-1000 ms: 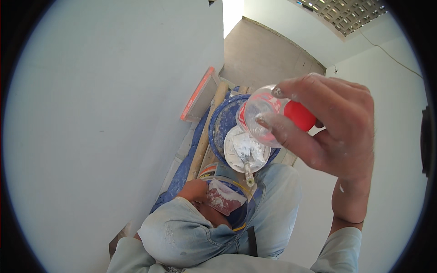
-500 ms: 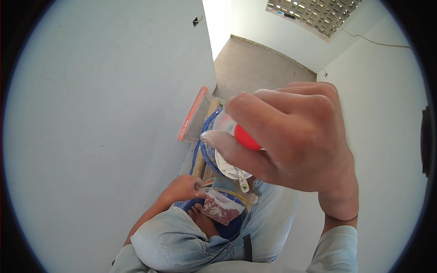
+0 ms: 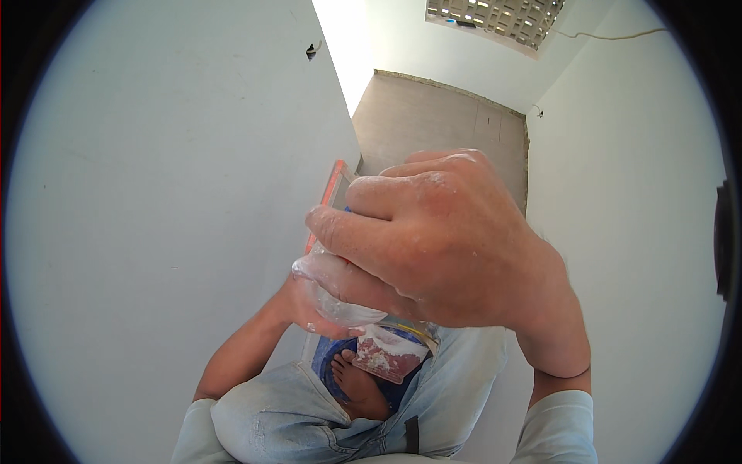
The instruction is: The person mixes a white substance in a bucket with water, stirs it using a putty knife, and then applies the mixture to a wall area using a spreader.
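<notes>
Close up in the head view, my right hand point(image 3: 440, 240) is closed, its white-smeared thumb and fingers around a clear, rounded plastic bottle point(image 3: 344, 309). A sliver of red shows between those fingers. Behind the bottle, and farther down, is my left hand point(image 3: 297, 300). One finger of it stretches past the bottle's lower edge; the others are mostly hidden, so its grip cannot be made out. Just below lies a reddish-brown flat plate point(image 3: 390, 356) smeared with white paste. It is over a dark blue tub-like thing point(image 3: 400, 390), beside my bare foot point(image 3: 359, 387).
Against the pale left wall point(image 3: 170, 193) stands an orange-edged frame point(image 3: 338, 174). A hole with a wire end point(image 3: 311, 52) is in that wall. Beyond are a grey floor point(image 3: 433, 116), a right-hand wall point(image 3: 634, 193) and a perforated block opening point(image 3: 502, 15) with a cable point(image 3: 610, 35).
My right hand has moved left and slightly down with the bottle. My left hand has risen from beside the plate to behind the bottle. The view has shifted a little.
</notes>
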`<action>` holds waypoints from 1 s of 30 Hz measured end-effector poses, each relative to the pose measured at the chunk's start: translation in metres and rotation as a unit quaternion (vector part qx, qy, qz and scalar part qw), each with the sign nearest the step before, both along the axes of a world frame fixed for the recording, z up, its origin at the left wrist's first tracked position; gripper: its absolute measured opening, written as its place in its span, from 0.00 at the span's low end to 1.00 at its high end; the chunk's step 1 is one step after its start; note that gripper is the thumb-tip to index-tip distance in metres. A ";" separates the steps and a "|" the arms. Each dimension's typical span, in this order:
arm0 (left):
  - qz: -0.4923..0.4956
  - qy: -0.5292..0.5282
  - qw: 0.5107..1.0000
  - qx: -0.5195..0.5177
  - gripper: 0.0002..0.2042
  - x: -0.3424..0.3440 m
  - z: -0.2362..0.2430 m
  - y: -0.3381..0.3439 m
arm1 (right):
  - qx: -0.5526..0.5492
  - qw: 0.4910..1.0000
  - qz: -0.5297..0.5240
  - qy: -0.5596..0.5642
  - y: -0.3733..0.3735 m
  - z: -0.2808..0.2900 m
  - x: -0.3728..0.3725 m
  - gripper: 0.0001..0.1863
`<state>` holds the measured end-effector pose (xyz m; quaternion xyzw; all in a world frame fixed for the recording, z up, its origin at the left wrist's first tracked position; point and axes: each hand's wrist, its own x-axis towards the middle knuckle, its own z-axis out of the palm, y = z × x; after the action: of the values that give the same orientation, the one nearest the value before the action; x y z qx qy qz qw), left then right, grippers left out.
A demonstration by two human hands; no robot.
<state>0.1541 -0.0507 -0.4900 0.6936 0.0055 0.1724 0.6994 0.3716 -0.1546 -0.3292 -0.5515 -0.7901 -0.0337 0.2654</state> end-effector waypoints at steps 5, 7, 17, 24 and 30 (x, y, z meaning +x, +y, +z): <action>-0.133 0.145 0.979 -0.054 0.44 -0.029 0.005 0.025 | -0.019 0.972 0.143 0.188 0.007 -0.040 0.010 0.11; -0.117 0.189 0.970 -0.093 0.44 -0.043 0.003 0.027 | -0.035 0.955 0.185 0.228 0.010 -0.062 0.016 0.11; -0.073 0.371 0.921 -0.095 0.48 -0.064 -0.054 0.005 | -0.007 0.765 0.090 0.638 -0.005 -0.217 0.048 0.23; -0.075 0.413 0.908 0.004 0.49 -0.074 -0.082 -0.008 | -0.054 0.747 -0.181 0.637 0.002 -0.249 0.053 0.19; -0.053 0.453 0.890 0.008 0.49 -0.076 -0.088 -0.009 | -0.067 0.819 -0.205 0.532 0.009 -0.249 0.045 0.18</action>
<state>0.0781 -0.0593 -0.5783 0.7011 0.2839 -0.1981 0.6234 0.4163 -0.1459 -0.5781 -0.6490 -0.3949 0.2644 0.5940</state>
